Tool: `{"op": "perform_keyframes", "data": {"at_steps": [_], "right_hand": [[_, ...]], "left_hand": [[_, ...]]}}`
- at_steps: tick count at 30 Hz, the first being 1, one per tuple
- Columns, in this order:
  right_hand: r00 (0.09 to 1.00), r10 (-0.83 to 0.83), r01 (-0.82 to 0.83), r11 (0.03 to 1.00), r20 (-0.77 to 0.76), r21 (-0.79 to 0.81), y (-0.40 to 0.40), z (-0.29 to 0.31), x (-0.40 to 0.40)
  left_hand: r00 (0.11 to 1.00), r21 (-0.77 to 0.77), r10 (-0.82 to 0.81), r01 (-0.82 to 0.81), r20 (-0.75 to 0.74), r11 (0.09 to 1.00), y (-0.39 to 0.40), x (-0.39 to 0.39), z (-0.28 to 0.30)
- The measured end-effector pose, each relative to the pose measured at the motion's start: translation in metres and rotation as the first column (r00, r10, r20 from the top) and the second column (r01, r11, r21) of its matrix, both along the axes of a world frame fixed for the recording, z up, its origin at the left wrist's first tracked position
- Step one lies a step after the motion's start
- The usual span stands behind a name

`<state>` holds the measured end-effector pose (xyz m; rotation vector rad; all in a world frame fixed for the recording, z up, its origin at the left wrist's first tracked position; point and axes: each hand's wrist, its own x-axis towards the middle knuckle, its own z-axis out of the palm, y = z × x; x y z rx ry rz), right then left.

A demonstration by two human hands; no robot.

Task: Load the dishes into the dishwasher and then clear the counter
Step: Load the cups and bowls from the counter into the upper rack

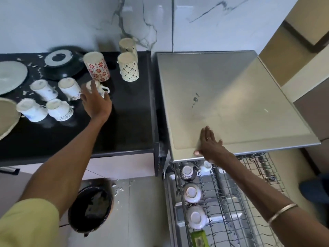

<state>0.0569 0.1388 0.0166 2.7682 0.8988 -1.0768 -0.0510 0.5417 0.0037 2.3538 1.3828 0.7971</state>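
Head view: left hand reaches across the black bench, fingers spread over a small white cup lying among the crockery; whether the fingers actually close on it cannot be told. Right hand lies flat, fingers straight, on the front edge of the steel dishwasher top. Four more white cups stand upside down on the bench, left of the hand. Behind them: a red-flowered mug, two dotted mugs and a black bowl, all inverted. Two plates sit at the left edge. Below the steel top, the wire rack is pulled out, with three inverted bowls in a row along its left side and a cup behind them. A black pan rests on the floor.
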Motion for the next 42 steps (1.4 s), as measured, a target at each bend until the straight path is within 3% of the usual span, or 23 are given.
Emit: {"op": "perform_keyframes", "data": {"at_steps": [7,13,18,23,28,36,40,42], "right_hand": [[0.999,0.003,-0.002,1.000,0.032,-0.005,-0.002,-0.006,0.003],[0.999,-0.015,0.014,1.000,0.031,0.026,-0.002,-0.009,0.004],[0.999,-0.018,0.015,0.997,0.040,0.074,-0.005,-0.005,0.005],[0.995,0.019,-0.032,0.990,0.098,0.135,-0.012,-0.003,0.005],[0.985,0.094,-0.125,0.965,0.142,0.229,-0.029,-0.005,0.008],[0.951,0.257,-0.302,0.892,0.171,0.335,-0.068,-0.016,0.029],[0.930,0.293,-0.358,0.858,0.221,0.369,-0.096,-0.022,0.048],[0.931,0.274,-0.350,0.858,0.242,0.377,-0.114,-0.023,0.065]], "left_hand": [[0.997,-0.062,0.035,-0.031,0.070,0.998,0.012,0.010,0.005],[0.940,-0.097,-0.023,0.059,0.341,0.993,-0.007,0.007,0.014],[0.924,-0.055,-0.082,0.111,0.372,0.992,-0.057,0.002,0.029],[0.845,-0.005,-0.213,0.247,0.490,0.969,-0.157,-0.027,0.050],[0.820,-0.113,-0.237,0.341,0.522,0.933,-0.264,-0.077,0.042],[0.804,-0.101,-0.349,0.447,0.482,0.889,-0.423,-0.108,-0.006],[0.804,-0.257,-0.382,0.530,0.456,0.808,-0.469,-0.087,-0.047],[0.818,-0.318,-0.446,0.559,0.363,0.766,-0.479,-0.071,-0.072]]}}
